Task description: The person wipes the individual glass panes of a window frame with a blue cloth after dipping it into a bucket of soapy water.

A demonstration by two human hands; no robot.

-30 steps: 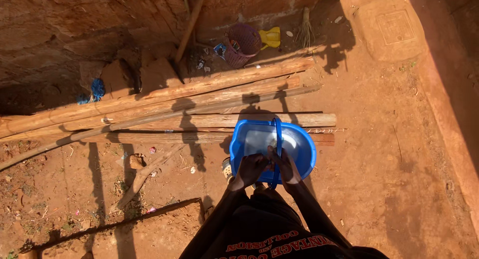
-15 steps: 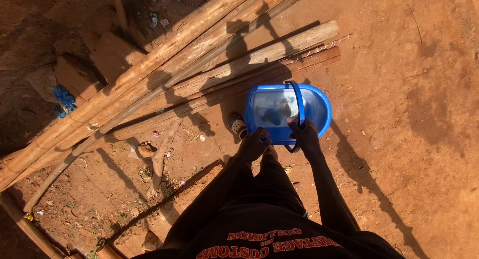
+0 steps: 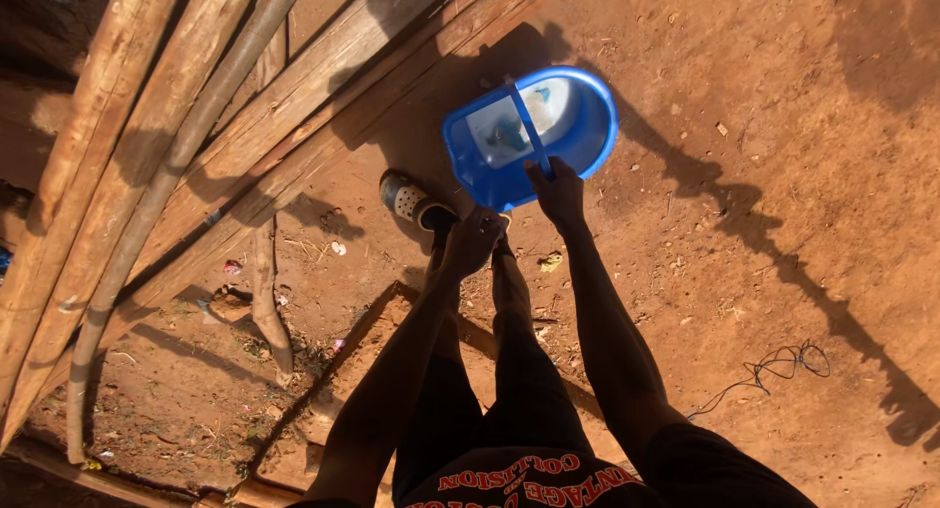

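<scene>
Right hand (image 3: 560,197) gripping blue bucket (image 3: 587,126), wooden poles (image 3: 196,146)

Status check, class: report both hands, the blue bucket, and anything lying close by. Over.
Right hand gripping the blue bucket by its handle. Left hand off it, near the rim. Wooden poles close on the left, black cord on the dirt.

Red dirt ground (image 3: 783,156), wooden poles (image 3: 147,156), blue bucket (image 3: 587,126), black cord (image 3: 774,366)

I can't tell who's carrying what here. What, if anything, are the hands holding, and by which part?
The right hand grips the blue bucket by its handle. The left hand holds nothing.
</scene>
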